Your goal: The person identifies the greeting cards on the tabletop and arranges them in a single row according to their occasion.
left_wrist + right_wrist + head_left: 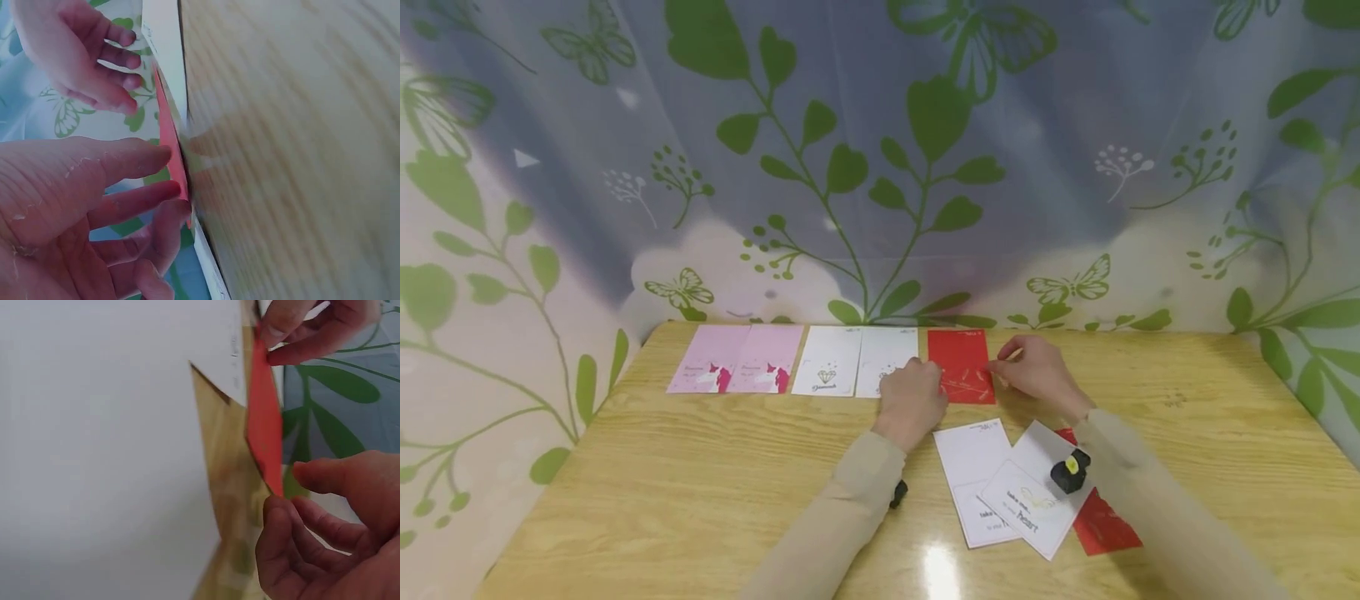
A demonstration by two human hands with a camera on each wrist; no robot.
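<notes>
A red card (957, 367) lies flat at the back of the table, to the right of a white diamond card (887, 343). My left hand (913, 400) touches its left edge; in the left wrist view, the thumb and index fingertips rest apart on the card (170, 134). At its right edge is my right hand (1037, 371). The right wrist view shows the right fingertips at a corner of the card (265, 419), with the thumb (319, 475) held away from the fingers.
Nearer me lie two overlapping white cards (973, 450) with "heart" lettering and another red card (1108, 525), partly under my right sleeve. Two pink cards (711, 346) and another diamond card (827, 350) continue the back row leftward. A patterned curtain (865, 208) hangs behind the wooden table (700, 483).
</notes>
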